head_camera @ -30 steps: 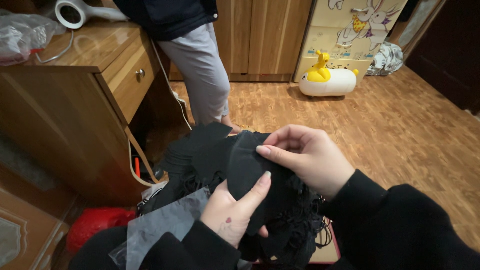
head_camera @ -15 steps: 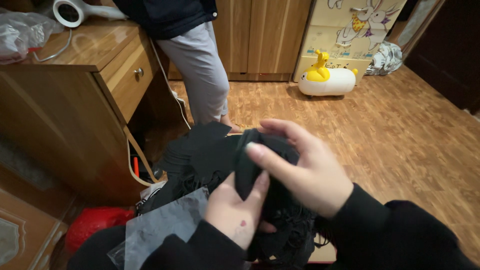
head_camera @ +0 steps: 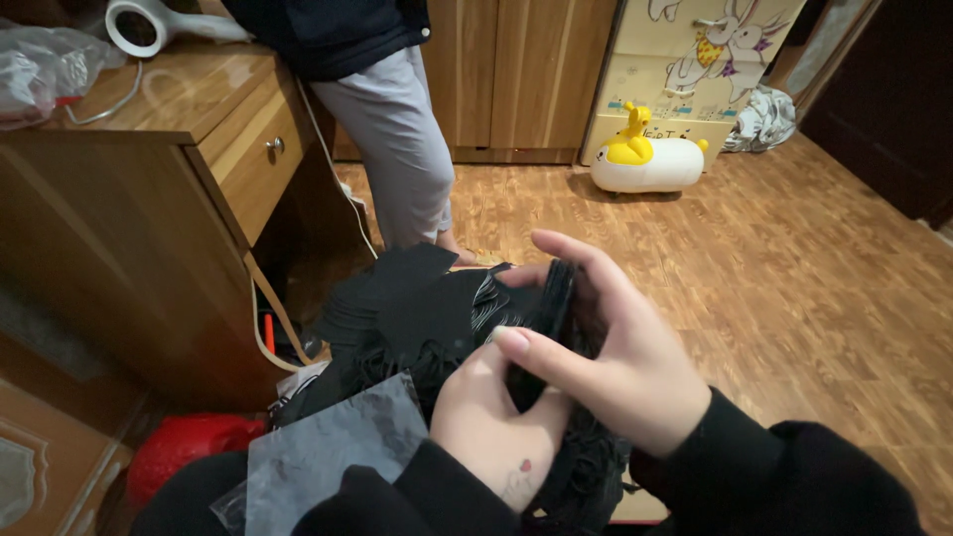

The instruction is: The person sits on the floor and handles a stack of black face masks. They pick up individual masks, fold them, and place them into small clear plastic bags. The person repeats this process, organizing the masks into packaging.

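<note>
- A grey see-through plastic bag (head_camera: 328,457) lies flat just left of the left hand (head_camera: 496,427), touching its sleeve.
- A crumpled clear plastic bag (head_camera: 40,74) sits on the desk (head_camera: 189,94), well apart, far up and left of both hands.

Both hands close on a folded black piece of fabric (head_camera: 544,316) above a heap of black garments (head_camera: 417,318): the right hand (head_camera: 615,357) wraps over it from the top, and the left hand (head_camera: 491,427) grips it from below. A grey plastic bag (head_camera: 318,462) lies against the left sleeve, with a red object (head_camera: 184,452) beside it. Another person's grey trouser leg (head_camera: 392,139) stands by the wooden table (head_camera: 129,199), and a yellow-and-white ride-on toy (head_camera: 645,159) sits on the wood floor (head_camera: 794,268).
</note>
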